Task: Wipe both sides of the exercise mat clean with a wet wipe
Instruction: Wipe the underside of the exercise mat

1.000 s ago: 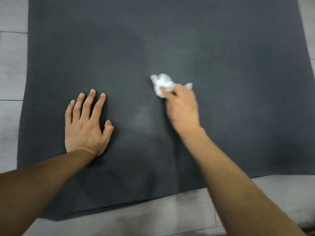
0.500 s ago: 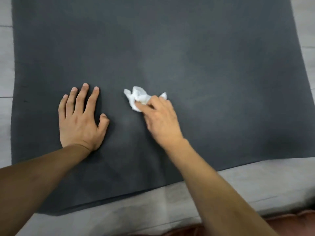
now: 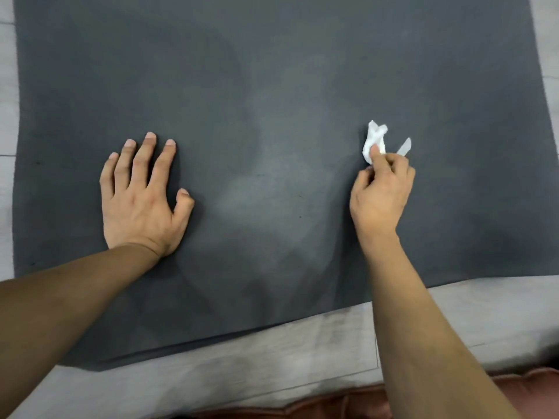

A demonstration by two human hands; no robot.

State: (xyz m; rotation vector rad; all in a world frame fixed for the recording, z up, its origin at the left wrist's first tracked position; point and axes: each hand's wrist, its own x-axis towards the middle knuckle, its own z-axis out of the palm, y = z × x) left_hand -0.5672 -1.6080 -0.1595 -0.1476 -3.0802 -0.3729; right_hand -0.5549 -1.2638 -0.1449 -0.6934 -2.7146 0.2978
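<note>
On the grey floor lies a dark exercise mat, spread flat and filling most of the view, with its near edge running at a slant across the lower part of the picture. Toward the mat's left side, the left hand rests palm down on it, its fingers straight and slightly spread, the thumb out to the side, holding nothing. Toward the mat's right side, well apart from the left hand, the right hand pinches a crumpled white wet wipe between its curled fingers and thumb. Most of the wipe sticks out beyond the fingertips on the side away from the person, and a small thin flap of it shows just right of the knuckles. Whether the wipe touches the mat or is held just above it cannot be told. Between the two hands, the middle of the mat carries a paler, cloudy patch against the darker material around it. Beyond the mat's near edge, at the very bottom of the view, a strip of reddish-brown fabric shows.
</note>
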